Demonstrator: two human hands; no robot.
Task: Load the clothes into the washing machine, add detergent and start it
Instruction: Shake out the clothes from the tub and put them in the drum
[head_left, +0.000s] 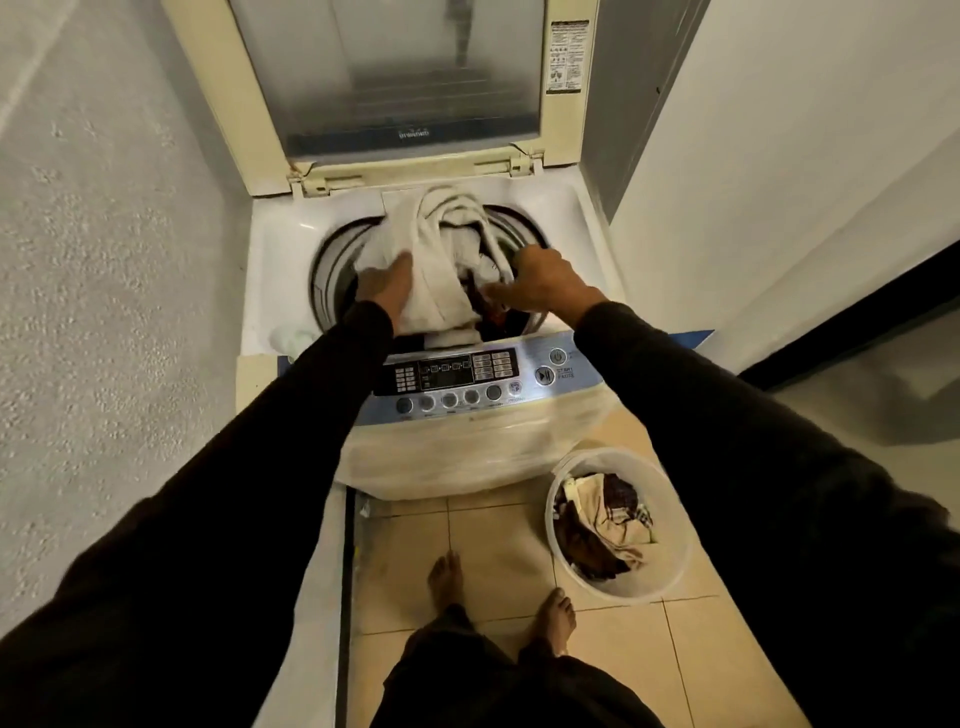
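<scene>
- Head view: the fingers of the left hand are laid flat and spread on a cream-white garment, pressed against its left side rather than curled round it; nothing is pinched by them.
- The right hand is seen at the centre right of the drum opening, its fingers bent over the clothes; whether cloth is actually clasped there cannot be told, since the fingertips are hidden behind the fabric and blurred.
- The cream-white garment is bunched into thick folds and stands above the drum mouth in the upper middle of the frame, its top edge touching the rear rim of the washing machine.
- Darker pieces, brown and reddish, are glimpsed under the pale cloth beside the right hand.
- The lid is raised upright at the top of the frame, its clear panel framed in yellowed plastic.
- The control panel, with a dark display and a row of round buttons, is placed just below the hands in the middle of the frame.
- A round white laundry basket is set on the tiled floor in the lower right, close to the machine's front; beige, brown and patterned clothes are heaped inside it.
- Both arms are covered by black sleeves, and two bare feet are seen at the bottom centre.
</scene>
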